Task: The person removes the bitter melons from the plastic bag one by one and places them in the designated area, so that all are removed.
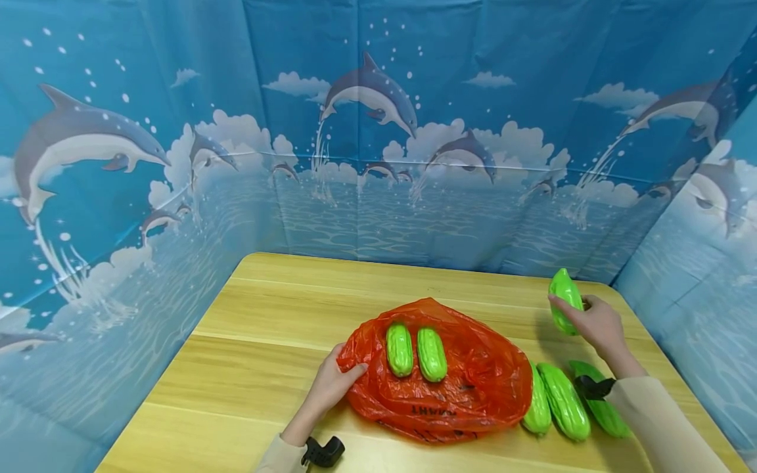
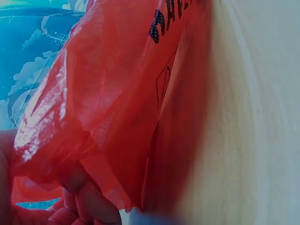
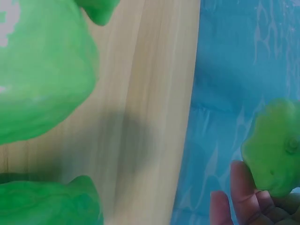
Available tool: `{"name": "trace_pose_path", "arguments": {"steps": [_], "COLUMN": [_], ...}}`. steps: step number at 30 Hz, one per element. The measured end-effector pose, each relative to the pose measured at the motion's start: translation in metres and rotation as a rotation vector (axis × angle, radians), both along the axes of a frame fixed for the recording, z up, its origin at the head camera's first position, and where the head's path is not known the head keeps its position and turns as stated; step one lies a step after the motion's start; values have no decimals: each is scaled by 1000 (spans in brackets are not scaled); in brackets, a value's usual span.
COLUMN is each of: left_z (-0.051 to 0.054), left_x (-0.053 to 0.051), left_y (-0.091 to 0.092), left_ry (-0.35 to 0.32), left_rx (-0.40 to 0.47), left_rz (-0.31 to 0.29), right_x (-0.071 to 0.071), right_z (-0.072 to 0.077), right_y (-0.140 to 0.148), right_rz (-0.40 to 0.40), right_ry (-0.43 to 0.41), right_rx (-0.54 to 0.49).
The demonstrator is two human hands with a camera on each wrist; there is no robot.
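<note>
Two gourds (image 1: 399, 349) are lying in the bag (image 1: 497, 368), three gourds (image 1: 563, 402) outside; left fingers (image 2: 96, 204) are pinching it, right fingers (image 3: 243, 187) gripping another gourd (image 1: 564, 292)

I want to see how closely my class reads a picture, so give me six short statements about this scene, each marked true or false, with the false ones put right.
1. The left hand grips the red bag. True.
2. The right hand is empty. False: it holds a green gourd.
3. Three other gourds lie at the bag's right side. True.
4. Five gourds show within the bag's outline. False: two gourds do.
5. Dark lettering shows on the bag. True.
6. The backdrop pictures horses. False: it pictures dolphins.
</note>
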State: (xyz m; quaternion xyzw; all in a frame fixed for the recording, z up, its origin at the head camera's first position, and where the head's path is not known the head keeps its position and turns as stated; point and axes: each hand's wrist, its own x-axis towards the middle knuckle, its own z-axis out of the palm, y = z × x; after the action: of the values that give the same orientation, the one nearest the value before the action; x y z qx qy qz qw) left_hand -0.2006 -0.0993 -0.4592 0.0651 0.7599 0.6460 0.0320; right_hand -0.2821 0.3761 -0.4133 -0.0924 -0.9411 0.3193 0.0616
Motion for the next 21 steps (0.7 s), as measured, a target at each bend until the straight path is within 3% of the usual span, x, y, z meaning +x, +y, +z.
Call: {"name": "trace_pose_path", "arguments": {"steps": [21], "left_z": [0], "left_x": [0], "left_y": [1], "left_ry": [9], "left_rx": [5], "left_rz": [2], "right_x": [6], "right_z": [27], "right_y": [-38], "right_rz": [-3], "right_ry": [94], "right_rx": [-40]}}
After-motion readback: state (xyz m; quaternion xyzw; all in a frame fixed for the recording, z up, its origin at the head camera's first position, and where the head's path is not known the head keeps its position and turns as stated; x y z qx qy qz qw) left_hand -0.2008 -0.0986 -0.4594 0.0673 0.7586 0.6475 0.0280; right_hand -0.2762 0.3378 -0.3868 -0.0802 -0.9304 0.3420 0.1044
